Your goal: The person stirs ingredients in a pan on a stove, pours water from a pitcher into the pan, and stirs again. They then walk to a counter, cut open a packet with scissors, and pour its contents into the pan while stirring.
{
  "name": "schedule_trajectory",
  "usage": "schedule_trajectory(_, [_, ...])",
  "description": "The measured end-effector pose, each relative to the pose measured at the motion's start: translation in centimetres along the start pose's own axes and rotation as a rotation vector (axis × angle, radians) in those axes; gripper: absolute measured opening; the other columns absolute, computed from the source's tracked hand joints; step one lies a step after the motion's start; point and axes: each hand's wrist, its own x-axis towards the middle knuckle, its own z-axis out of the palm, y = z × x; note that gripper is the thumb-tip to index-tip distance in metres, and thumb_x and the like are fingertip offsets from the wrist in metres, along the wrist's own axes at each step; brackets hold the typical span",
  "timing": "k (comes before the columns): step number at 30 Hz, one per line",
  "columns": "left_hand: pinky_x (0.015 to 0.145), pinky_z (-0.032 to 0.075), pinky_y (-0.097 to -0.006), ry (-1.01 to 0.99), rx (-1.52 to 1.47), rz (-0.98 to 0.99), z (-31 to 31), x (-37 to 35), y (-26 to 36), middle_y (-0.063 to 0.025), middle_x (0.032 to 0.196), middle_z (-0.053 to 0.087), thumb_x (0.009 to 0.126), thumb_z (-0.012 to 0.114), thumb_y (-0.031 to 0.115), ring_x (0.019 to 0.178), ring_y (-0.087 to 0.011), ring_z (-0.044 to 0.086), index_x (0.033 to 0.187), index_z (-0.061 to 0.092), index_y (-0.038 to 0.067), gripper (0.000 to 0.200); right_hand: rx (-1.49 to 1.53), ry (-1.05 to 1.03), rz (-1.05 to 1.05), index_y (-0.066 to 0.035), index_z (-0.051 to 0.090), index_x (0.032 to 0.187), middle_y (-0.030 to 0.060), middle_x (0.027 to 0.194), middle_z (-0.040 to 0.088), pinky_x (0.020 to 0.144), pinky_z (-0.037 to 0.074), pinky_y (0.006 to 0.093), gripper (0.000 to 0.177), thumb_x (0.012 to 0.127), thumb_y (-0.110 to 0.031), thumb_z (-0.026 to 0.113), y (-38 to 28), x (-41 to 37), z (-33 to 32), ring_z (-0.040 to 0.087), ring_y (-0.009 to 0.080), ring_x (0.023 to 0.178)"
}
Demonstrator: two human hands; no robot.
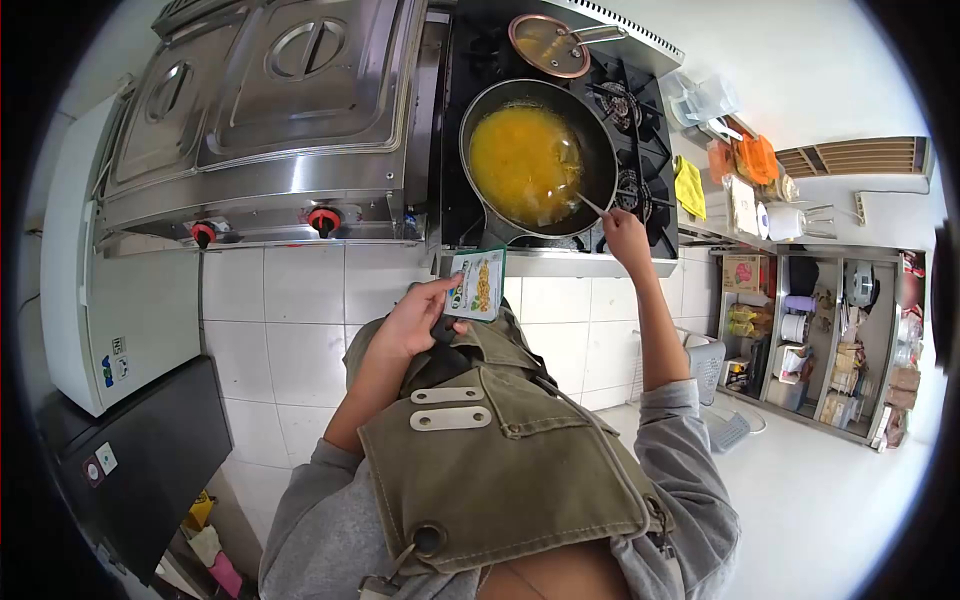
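A large dark pan (606, 135) sits on the black gas stove, with yellow liquid (520, 155) inside. My right hand (626, 240) is closed on the handle of a utensil (592, 205), whose far end dips into the liquid at the pan's near right side. In front of the stove, my left hand (415, 318) holds a small printed green-and-white packet (477, 286) and also seems to be around the pan's dark handle, which the packet and fingers partly hide. Behind the pan stands a smaller pot with a glass lid (550, 46).
Left of the stove is a steel appliance (300, 170) with lids and red knobs. A yellow cloth (689, 188) and orange items (757, 158) lie on the right counter. Shelves (810, 340) and a grey basket (705, 365) stand at the right.
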Motion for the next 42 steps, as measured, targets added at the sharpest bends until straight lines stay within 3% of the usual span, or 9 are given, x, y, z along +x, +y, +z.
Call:
schedule_trajectory(5, [0.055,0.043,-0.0300,-0.021,-0.040,-0.018,0.3,-0.1,0.1,-0.0059,0.098,0.061,0.090,0.049,0.024,0.081,-0.0151,0.057,0.109,0.052,0.006,0.027,0.194,-0.192,0.025,0.001,0.060,0.079,0.0221,0.071,0.058,0.063,0.044,0.0424,0.027,0.084,-0.024,0.052,-3.7,-0.7,-0.7,0.057,0.0401,0.071])
schedule_trajectory(9, [0.056,0.041,-0.0300,0.013,0.011,0.001,-0.1,0.0,0.1,-0.0058,0.099,0.061,0.090,0.048,0.025,0.082,-0.0160,0.056,0.111,0.051,0.006,0.028,0.274,-0.040,-0.036,0.000,0.058,0.080,0.0219,0.067,0.056,0.058,0.042,0.0418,0.025,0.086,-0.022,0.050,-5.2,-1.9,-1.9,0.056,0.0397,0.066])
schedule_trajectory(13, [0.057,0.040,-0.0306,-0.046,0.002,-0.018,-0.9,0.3,0.0,-0.0063,0.101,0.060,0.091,0.046,0.025,0.084,-0.0172,0.056,0.115,0.050,0.006,0.030,0.178,0.041,-0.003,0.000,0.053,0.075,0.0229,0.067,0.055,0.056,0.040,0.0439,0.024,0.088,-0.020,0.048,-5.8,-2.3,-3.2,0.056,0.0394,0.068])
schedule_trajectory(22, [0.059,0.042,-0.0315,-0.070,-0.042,-0.031,-1.1,0.2,0.0,-0.0066,0.102,0.060,0.091,0.045,0.024,0.085,-0.0178,0.056,0.116,0.049,0.007,0.030,-0.235,0.216,0.167,-0.006,0.057,0.085,0.0209,0.075,0.062,0.066,0.047,0.0489,0.024,0.085,-0.025,0.041,-3.5,1.1,-2.8,0.059,0.0406,0.075])
schedule_trajectory(25, [0.059,0.042,-0.0313,-0.042,-0.028,-0.035,-0.7,0.1,0.1,-0.0065,0.102,0.060,0.091,0.045,0.024,0.085,-0.0177,0.056,0.116,0.049,0.008,0.030,-0.260,0.165,0.188,-0.007,0.058,0.087,0.0219,0.078,0.062,0.068,0.047,0.0493,0.024,0.085,-0.025,0.042,-2.7,2.8,-1.9,0.059,0.0415,0.077])
schedule_trajectory(29, [0.059,0.043,-0.0310,-0.039,-0.004,-0.026,-0.9,0.1,0.1,-0.0069,0.100,0.060,0.091,0.046,0.025,0.085,-0.0181,0.056,0.114,0.050,0.008,0.029,-0.010,0.071,0.063,-0.007,0.062,0.091,0.0227,0.082,0.062,0.073,0.047,0.0466,0.026,0.084,-0.023,0.042,-1.6,4.2,-0.1,0.059,0.0409,0.081])
schedule_trajectory(36, [0.060,0.043,-0.0320,0.038,0.067,-0.033,-1.2,0.0,0.7,-0.0059,0.104,0.061,0.091,0.047,0.028,0.091,-0.0173,0.057,0.114,0.051,0.010,0.030,0.161,-0.172,-0.052,-0.005,0.062,0.083,0.0194,0.079,0.062,0.072,0.046,0.0440,0.022,0.080,-0.020,0.045,-4.3,1.2,-0.1,0.059,0.0388,0.079])
schedule_trajectory(39, [0.069,0.043,-0.0317,0.109,0.109,0.059,1.1,-1.1,1.8,-0.0033,0.108,0.060,0.090,0.049,0.030,0.096,-0.0146,0.056,0.115,0.051,0.011,0.031,0.154,-0.183,-0.099,-0.004,0.060,0.081,0.0205,0.077,0.061,0.070,0.046,0.0457,0.020,0.080,-0.019,0.046,-4.9,-1.3,0.0,0.059,0.0393,0.077])
schedule_trajectory(42, [0.088,0.036,-0.0316,0.254,0.268,0.379,2.8,-1.6,2.5,0.0002,0.111,0.058,0.088,0.053,0.029,0.099,-0.0116,0.054,0.111,0.052,0.009,0.030,0.151,-0.076,-0.143,-0.004,0.057,0.077,0.0206,0.071,0.059,0.063,0.045,0.0481,0.016,0.081,-0.017,0.047,-5.6,-4.4,-0.4,0.057,0.0400,0.069])
